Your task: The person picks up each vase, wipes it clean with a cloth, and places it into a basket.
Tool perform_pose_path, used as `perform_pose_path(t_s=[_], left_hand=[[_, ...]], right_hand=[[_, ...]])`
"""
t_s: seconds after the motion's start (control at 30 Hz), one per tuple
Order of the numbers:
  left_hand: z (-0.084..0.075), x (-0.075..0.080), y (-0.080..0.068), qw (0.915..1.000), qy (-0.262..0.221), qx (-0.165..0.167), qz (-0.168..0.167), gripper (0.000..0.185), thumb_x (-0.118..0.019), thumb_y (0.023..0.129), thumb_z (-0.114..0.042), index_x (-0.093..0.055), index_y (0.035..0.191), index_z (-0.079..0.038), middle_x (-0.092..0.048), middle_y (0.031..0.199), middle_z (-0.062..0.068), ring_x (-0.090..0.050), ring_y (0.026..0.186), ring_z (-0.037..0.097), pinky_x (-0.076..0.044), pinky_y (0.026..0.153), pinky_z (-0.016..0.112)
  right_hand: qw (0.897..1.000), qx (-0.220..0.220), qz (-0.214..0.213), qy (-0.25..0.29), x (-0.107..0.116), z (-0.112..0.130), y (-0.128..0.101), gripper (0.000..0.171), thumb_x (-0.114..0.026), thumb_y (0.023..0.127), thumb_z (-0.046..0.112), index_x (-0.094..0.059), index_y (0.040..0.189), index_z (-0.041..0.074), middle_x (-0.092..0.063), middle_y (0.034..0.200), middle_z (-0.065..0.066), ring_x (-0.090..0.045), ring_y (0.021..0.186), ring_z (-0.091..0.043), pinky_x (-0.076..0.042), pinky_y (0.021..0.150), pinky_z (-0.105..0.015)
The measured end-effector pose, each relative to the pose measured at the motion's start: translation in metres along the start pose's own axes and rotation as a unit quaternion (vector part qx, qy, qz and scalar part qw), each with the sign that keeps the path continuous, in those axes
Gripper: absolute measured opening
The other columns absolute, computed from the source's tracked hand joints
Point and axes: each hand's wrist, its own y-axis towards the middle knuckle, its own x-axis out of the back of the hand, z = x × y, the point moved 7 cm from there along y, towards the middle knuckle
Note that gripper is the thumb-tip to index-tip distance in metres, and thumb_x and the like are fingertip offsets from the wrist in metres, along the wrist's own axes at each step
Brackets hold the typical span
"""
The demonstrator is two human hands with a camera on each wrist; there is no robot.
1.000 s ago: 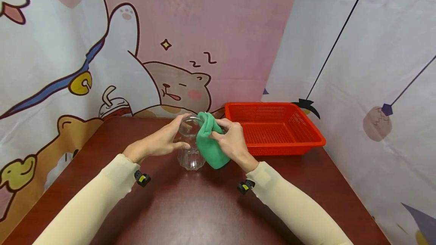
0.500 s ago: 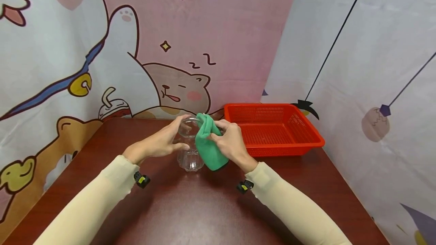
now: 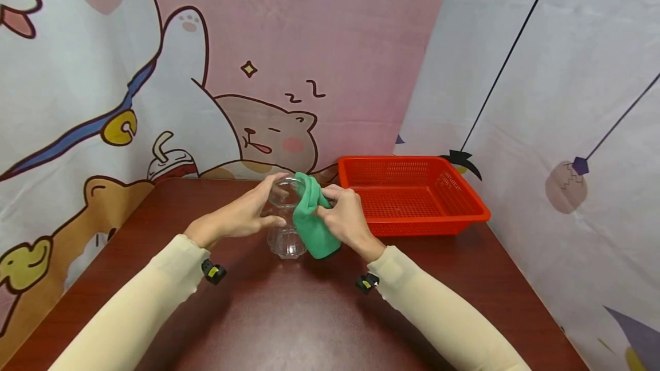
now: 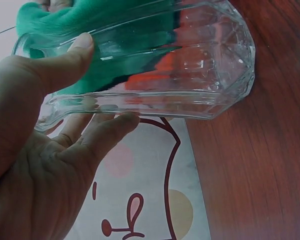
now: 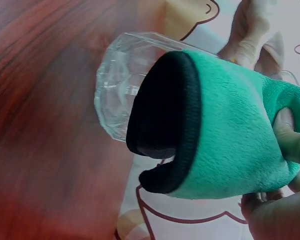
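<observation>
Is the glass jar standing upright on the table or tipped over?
Upright: the glass jar stands base-down on the table, mouth upward.

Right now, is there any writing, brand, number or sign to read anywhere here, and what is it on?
"z Z": two hand-drawn letters on the pink backdrop, above the sleeping cartoon bear; the only readable signs.
Glass, green cloth, red basket: no label or print shows.
Yellow spots on the small black devices at the wrists: too small to tell if they bear writing.
</observation>
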Motion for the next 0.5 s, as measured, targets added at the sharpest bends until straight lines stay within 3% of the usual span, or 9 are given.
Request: perform_pose_path(t_s=[0.23,0.5], left_hand=[[0.001,0.001,0.0,1.0,-0.001,-0.001,-0.001,0.098,-0.085,0.107,-0.009,-0.021,0.181,-0.011,-0.063,0.161,0.03,-0.062,0.154,0.049,-0.063,0.115,0.068],[0.002,0.0,0.0,1.0,0.005,0.007,0.0,0.1,-0.086,0.107,-0.009,-0.02,0.182,-0.013,-0.065,0.159,0.027,-0.064,0.152,0.046,-0.064,0.114,0.065]], right_hand=[[1.0,0.004,0.016,-0.026,-0.008,-0.004,-0.001,0.015,-0.09,0.091,-0.005,-0.09,0.095,0.01,-0.084,0.098,-0.008,-0.075,0.09,-0.02,-0.06,0.08,-0.025],[0.994,0.042,0.044,-0.088,-0.013,-0.003,-0.001,0.017,-0.086,0.089,-0.007,-0.09,0.093,0.009,-0.083,0.102,-0.006,-0.076,0.09,-0.021,-0.058,0.075,-0.024]])
